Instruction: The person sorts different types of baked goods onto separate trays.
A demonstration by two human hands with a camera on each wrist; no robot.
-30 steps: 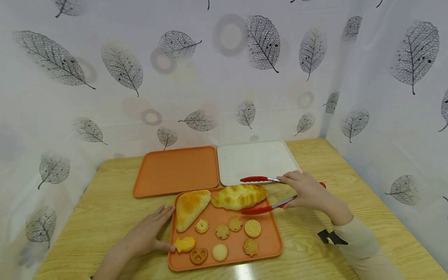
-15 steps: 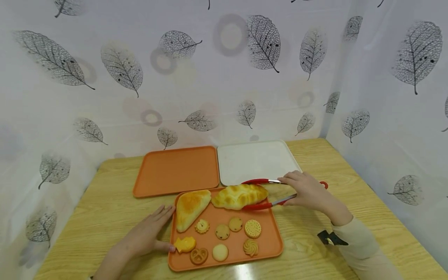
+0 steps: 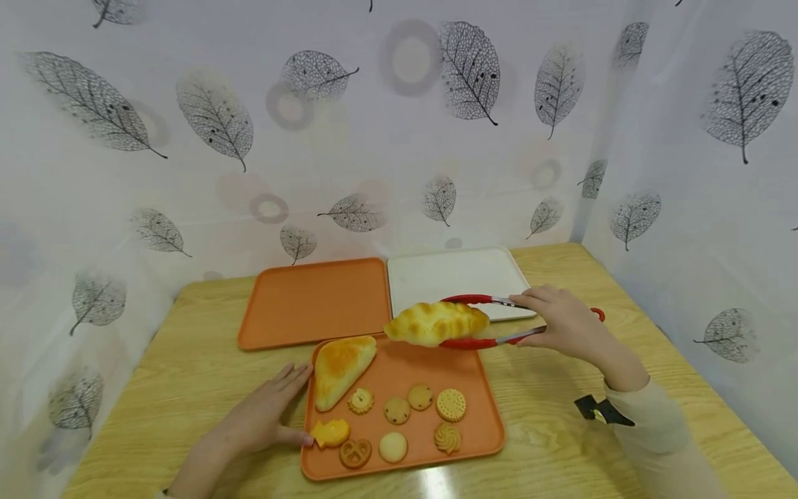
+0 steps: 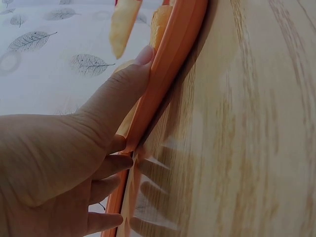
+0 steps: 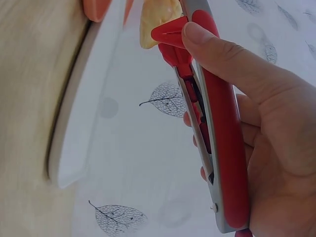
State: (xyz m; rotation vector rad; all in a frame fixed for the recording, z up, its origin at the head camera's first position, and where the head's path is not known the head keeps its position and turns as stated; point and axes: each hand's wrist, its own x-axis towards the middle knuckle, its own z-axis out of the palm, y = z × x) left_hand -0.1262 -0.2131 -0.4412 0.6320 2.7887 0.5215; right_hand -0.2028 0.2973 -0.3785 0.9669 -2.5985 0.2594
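Note:
My right hand point(image 3: 564, 326) grips red-tipped metal tongs point(image 3: 476, 343), seen close up in the right wrist view with the thumb along the red handle point(image 5: 227, 148). Between the tong tips a long golden bread loaf point(image 3: 436, 323) is held, raised over the far edge of the near orange tray point(image 3: 480, 443). My left hand point(image 3: 255, 419) lies at that tray's left side, fingers extended, thumb touching the rim point(image 4: 163, 64). On the tray sit a triangular bread point(image 3: 343, 367), a fish-shaped cracker point(image 3: 330, 433), a pretzel point(image 3: 355, 452) and several round cookies point(image 3: 397, 410).
Behind stand a second orange tray point(image 3: 314, 301) at left and a white tray point(image 3: 430, 274) at right, side by side. All rest on a wooden table point(image 3: 181, 367). A leaf-patterned curtain point(image 3: 349, 138) hangs at the back and sides.
The tongs have closed on the long bread loaf and lifted it off the near tray, upward and slightly to the right. The left hand has stayed in place.

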